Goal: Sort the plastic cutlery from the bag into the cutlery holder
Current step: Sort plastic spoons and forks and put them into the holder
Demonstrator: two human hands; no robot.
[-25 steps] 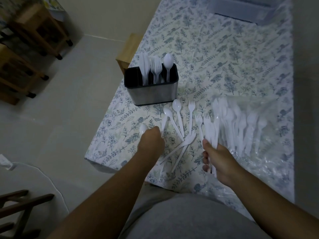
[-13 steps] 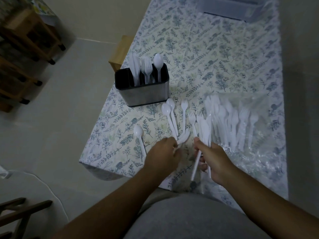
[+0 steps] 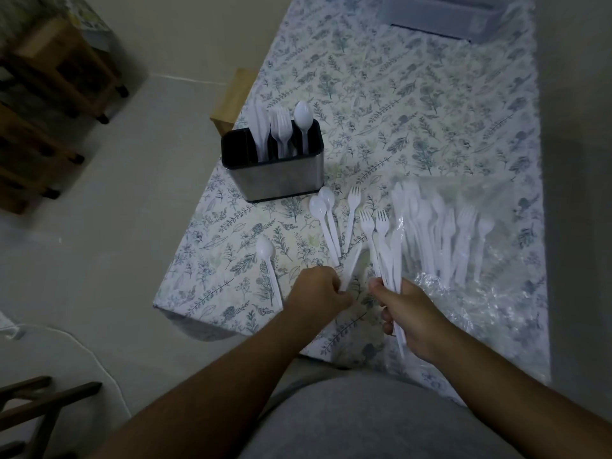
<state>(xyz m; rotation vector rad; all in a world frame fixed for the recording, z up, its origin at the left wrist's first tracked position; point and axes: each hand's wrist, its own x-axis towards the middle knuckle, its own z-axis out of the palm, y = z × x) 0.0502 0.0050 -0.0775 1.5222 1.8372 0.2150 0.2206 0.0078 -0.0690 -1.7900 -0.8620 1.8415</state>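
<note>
Head view: a worktop (image 3: 414,104) covered with a leaf-print cloth fills the middle and right of the frame. In the lower centre the left hand (image 3: 316,291) has its fingers (image 3: 341,294) curled around the lower end of a single white plastic knife (image 3: 351,264), which slants up and to the right from the fist. Just to the right, the right hand (image 3: 409,314) grips a bunch of white cutlery (image 3: 387,256), its fingers wrapped round the handles; fork heads and knife blades fan upward from it, and handle ends stick out below the hand. Between the hands and the cutlery holder (image 3: 276,175) lie loose pieces on the cloth: two spoons (image 3: 323,217) side by side and overlapping, a fork (image 3: 351,210) just right of them, and a lone spoon (image 3: 267,260) further left near the worktop's edge. The holder, metal-sided with a dark inside, stands upright at centre left of the frame; knives, forks and one spoon stand in its separate compartments, with the leftmost compartment showing only dark. At centre right a clear plastic bag (image 3: 490,293) lies flat on the worktop with more white forks and spoons inside. A clear plastic box (image 3: 440,14) sits at the upper right. Wooden furniture (image 3: 56,94) stands on the floor in the upper left.
</note>
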